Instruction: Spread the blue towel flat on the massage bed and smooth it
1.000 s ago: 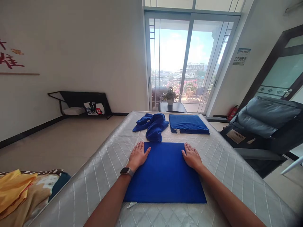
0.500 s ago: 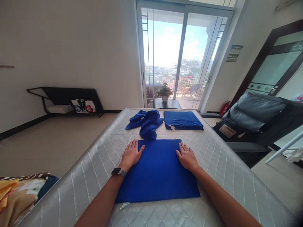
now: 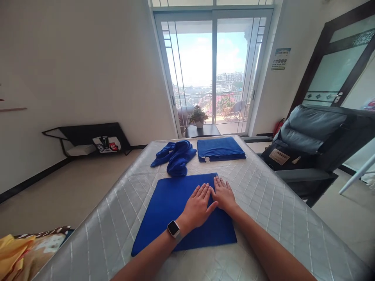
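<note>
A blue towel (image 3: 164, 210) lies flat and smooth in front of me on a quilted silver-white mattress (image 3: 258, 203). My left hand (image 3: 198, 207), with a watch (image 3: 173, 228) on its wrist, rests flat on the towel right of its middle, fingers stretched. Beside it, my right hand (image 3: 224, 193) lies flat over the towel's far right edge, its thumb side close against the left fingers. Beyond the towel, a crumpled blue towel (image 3: 177, 156) sits on the left. A neat stack of folded blue towels (image 3: 221, 148) with a white tag is to its right.
A dark recliner (image 3: 310, 144) stands to the right of the mattress. Behind the mattress are a potted plant (image 3: 199, 117) on a dark chair and a sliding glass door (image 3: 214, 78). Patterned blankets (image 3: 38, 249) lie at lower left. A black frame (image 3: 90, 136) leans by the wall.
My left hand has slid from the towel's left edge across to the right, next to my right hand. The right hand stays at the right edge. The view has shifted slightly.
</note>
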### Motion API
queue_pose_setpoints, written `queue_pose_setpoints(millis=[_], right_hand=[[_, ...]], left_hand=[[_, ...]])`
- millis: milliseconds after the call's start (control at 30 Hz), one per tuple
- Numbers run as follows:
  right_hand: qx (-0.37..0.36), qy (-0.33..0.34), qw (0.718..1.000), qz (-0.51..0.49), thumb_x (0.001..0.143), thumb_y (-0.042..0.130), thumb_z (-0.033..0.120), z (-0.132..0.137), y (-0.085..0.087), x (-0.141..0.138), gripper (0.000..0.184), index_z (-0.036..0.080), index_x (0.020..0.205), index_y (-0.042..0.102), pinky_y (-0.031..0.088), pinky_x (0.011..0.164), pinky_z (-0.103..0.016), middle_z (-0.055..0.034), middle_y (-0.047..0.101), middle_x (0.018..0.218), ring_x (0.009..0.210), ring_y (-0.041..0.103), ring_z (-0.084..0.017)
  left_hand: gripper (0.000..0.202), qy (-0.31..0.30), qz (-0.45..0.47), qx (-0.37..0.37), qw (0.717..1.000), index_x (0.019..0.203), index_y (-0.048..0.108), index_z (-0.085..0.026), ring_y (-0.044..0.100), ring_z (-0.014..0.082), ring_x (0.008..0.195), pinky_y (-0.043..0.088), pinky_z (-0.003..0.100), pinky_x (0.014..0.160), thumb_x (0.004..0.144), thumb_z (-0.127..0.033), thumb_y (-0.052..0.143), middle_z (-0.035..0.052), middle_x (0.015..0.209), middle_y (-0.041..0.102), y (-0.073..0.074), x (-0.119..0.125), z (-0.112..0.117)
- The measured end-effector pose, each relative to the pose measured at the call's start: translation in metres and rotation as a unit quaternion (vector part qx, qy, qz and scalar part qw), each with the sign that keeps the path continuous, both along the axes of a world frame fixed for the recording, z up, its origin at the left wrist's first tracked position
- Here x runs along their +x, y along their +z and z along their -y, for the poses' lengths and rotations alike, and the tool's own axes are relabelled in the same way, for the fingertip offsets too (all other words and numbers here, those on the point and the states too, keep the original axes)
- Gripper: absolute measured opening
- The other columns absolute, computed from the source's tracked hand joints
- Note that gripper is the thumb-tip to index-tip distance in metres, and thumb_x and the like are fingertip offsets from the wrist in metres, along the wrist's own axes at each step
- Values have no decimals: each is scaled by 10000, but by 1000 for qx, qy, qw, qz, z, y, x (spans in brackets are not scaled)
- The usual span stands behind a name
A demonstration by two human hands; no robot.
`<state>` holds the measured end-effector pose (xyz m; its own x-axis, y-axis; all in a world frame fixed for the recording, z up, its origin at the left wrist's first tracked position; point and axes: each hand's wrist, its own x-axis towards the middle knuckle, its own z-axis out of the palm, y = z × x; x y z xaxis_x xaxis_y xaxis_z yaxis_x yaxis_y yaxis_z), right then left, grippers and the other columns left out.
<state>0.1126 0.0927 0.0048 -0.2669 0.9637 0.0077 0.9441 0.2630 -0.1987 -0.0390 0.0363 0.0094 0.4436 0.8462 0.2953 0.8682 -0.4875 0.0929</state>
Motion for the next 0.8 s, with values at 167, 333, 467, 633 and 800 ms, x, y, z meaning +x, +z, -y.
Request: queue_pose_setpoints(millis=[167, 333, 467, 633, 800], right_hand=[[7, 19, 1000, 12, 979, 295, 277, 0, -2, 3, 642, 107, 1594, 225, 100, 1228, -442, -74, 134, 1661, 1529, 125, -240], [1, -3, 1000, -22, 1006, 246, 397, -1, -1, 0, 661, 85, 1588, 238, 77, 1233, -440, -81, 178, 1650, 1524, 153, -234], [-4, -9, 999, -37, 1015, 225, 455, -1, 0, -1, 688, 77, 1590, 223, 54, 1234, -440, -82, 170, 1652, 1526, 141, -232], [-12, -7, 999, -29, 1022, 206, 463, -2, 0, -1, 688, 82, 1594, 200, 47, 1235, -439, -70, 157, 1656, 1529, 126, -227], [-6, -8, 1000, -5, 1024, 203, 464, -3, 0, -1, 684, 86, 1594, 203, 57, 1236, -435, -59, 163, 1657, 1529, 121, -220]], left_hand=[[718, 45, 41, -66, 996, 1522, 364, -92, 286, 260, 1495, 254, 477, 1237, 1029, -549, 114, 166, 1572, 378, -6, 31, -46], [715, 89, 23, -71, 993, 1542, 336, -126, 264, 265, 1503, 232, 490, 1238, 1022, -576, 137, 152, 1595, 335, -19, 0, -57], [731, 156, -7, -85, 984, 1551, 310, -123, 233, 255, 1513, 206, 474, 1244, 1016, -598, 158, 140, 1614, 296, -23, -59, -46], [781, 243, -19, -93, 965, 1545, 300, -69, 242, 273, 1509, 207, 481, 1241, 1006, -615, 149, 170, 1617, 275, -26, -145, -31], [833, 277, 9, -80, 957, 1548, 285, -69, 237, 266, 1512, 209, 452, 1237, 985, -658, 112, 164, 1626, 266, -37, -182, -14]])
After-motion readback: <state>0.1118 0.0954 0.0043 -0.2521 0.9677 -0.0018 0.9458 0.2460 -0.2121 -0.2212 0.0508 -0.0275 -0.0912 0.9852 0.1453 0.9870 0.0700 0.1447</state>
